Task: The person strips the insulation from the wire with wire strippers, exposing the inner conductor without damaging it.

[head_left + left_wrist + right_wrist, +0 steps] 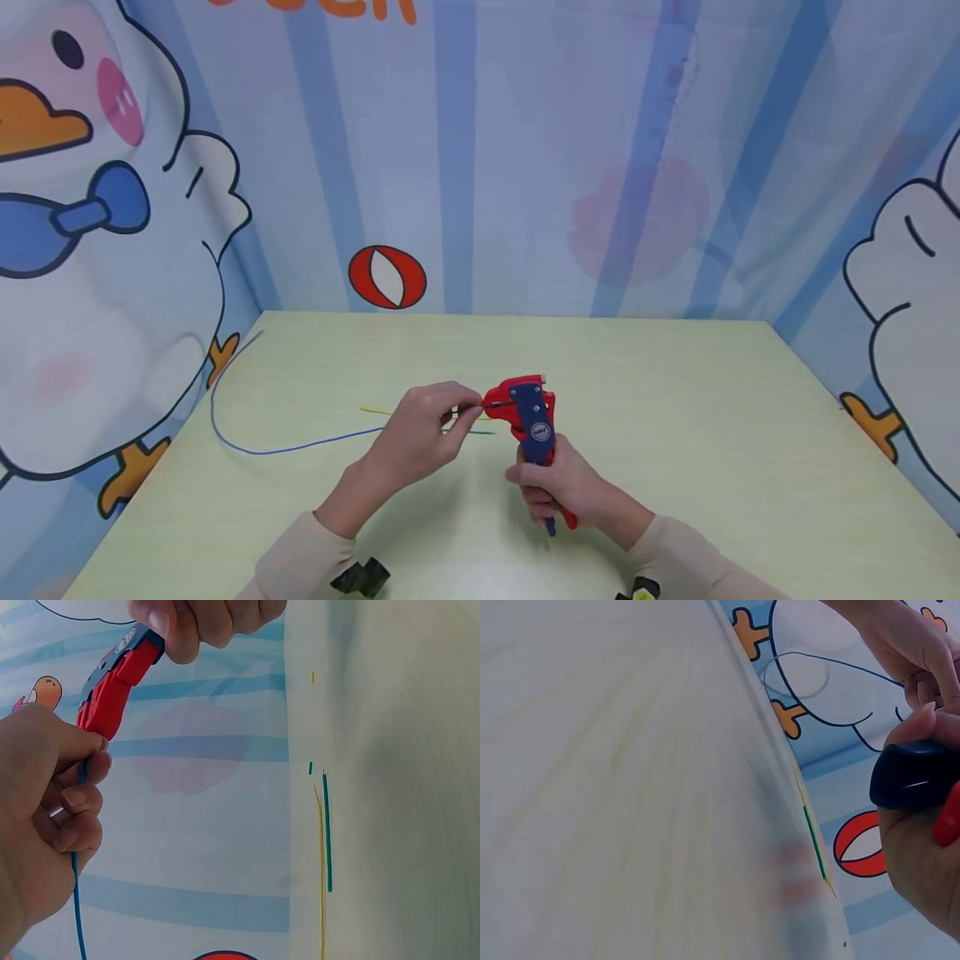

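Observation:
My right hand [562,485] grips the handles of a red and dark blue wire stripper [534,417], which stands upright above the table with its nose to the left. Between thumb and fingertips, my left hand [423,429] pinches a blue wire [300,446] close to that nose. In the left wrist view the blue wire [78,900] runs through the hand up to the red nose [105,709]. Whether its end sits inside the jaws is hidden by the fingertips. The wire's long tail curves away to the left.
On the pale table [675,400] behind the hands lie a yellow wire [322,870] and a short green wire [328,832], side by side. Small yellow [313,677] and green [310,768] pieces lie near them. A printed cloth [517,167] hangs behind the table.

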`<state>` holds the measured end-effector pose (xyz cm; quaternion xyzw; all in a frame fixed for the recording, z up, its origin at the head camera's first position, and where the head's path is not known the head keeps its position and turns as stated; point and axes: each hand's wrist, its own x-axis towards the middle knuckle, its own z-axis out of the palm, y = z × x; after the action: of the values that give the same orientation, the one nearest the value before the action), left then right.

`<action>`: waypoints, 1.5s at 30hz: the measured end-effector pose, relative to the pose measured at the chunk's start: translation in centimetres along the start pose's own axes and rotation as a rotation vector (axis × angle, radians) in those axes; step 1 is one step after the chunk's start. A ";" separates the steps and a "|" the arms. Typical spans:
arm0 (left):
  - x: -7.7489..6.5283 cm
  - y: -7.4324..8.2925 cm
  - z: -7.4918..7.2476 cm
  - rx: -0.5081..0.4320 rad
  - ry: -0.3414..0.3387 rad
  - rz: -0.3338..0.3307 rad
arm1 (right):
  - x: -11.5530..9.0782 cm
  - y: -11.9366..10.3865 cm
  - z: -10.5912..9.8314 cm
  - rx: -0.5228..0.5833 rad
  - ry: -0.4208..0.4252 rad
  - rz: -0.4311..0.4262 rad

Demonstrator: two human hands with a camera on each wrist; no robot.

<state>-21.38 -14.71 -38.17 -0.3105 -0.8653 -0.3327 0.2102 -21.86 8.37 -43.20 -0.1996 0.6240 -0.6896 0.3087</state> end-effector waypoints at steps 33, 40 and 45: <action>-0.2 -0.4 -0.3 0.000 0.003 -0.033 | -0.6 -0.6 -0.7 0.065 -0.188 -0.067; -0.2 -0.4 -0.4 -0.006 0.006 -0.014 | -0.5 -0.6 -0.7 0.064 -0.204 -0.071; -0.1 -0.3 -0.3 0.003 0.002 -0.014 | -0.6 -0.7 -0.8 0.057 -0.202 -0.067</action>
<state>-21.47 -15.20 -38.19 -0.3037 -0.8678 -0.3331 0.2094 -22.07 9.34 -42.60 -0.2799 0.5628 -0.6935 0.3522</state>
